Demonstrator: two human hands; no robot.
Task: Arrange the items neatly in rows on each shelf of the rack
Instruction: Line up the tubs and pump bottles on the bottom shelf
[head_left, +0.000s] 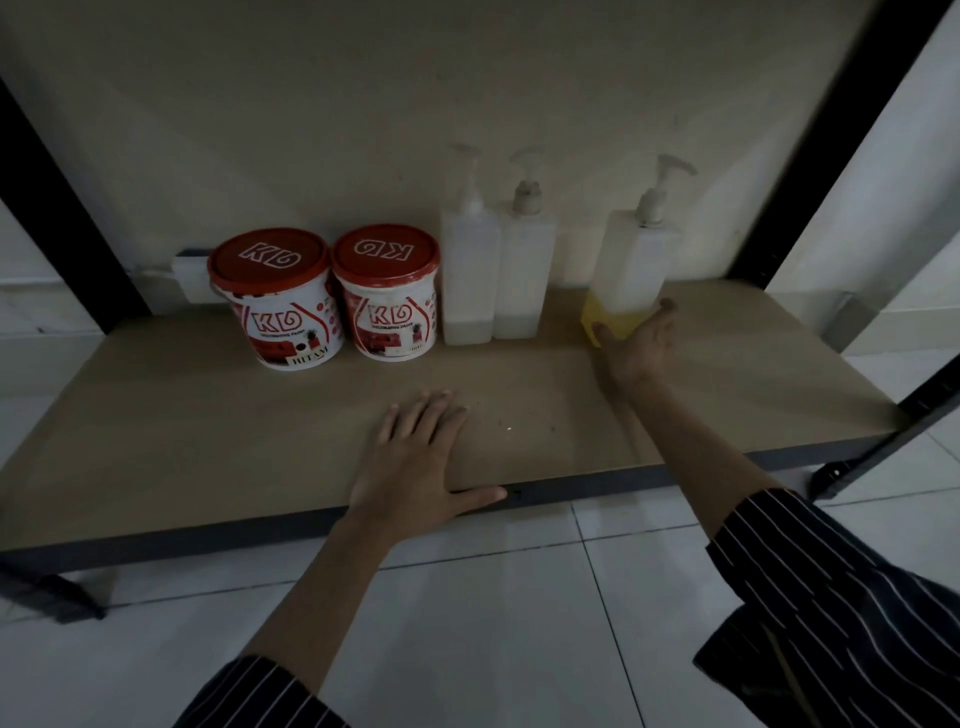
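On the low wooden shelf (208, 426) two red-lidded paint buckets stand side by side at the back, the left bucket (278, 301) and the right bucket (387, 293). Right of them two clear pump bottles (467, 270) (524, 270) touch each other. A third pump bottle (631, 270), with yellow liquid at its bottom, stands apart to the right and leans slightly. My right hand (639, 343) cups its base from the front, thumb on its left and fingers on its right. Near the shelf's front edge my left hand (415, 462) rests flat with fingers spread.
Black rack posts rise at the left (67, 234) and right (810, 171). A white box with a cable (189, 275) lies behind the left bucket. A beige wall backs the shelf. White floor tiles (519, 623) lie below, and the shelf's front rail (649, 473) is dark metal.
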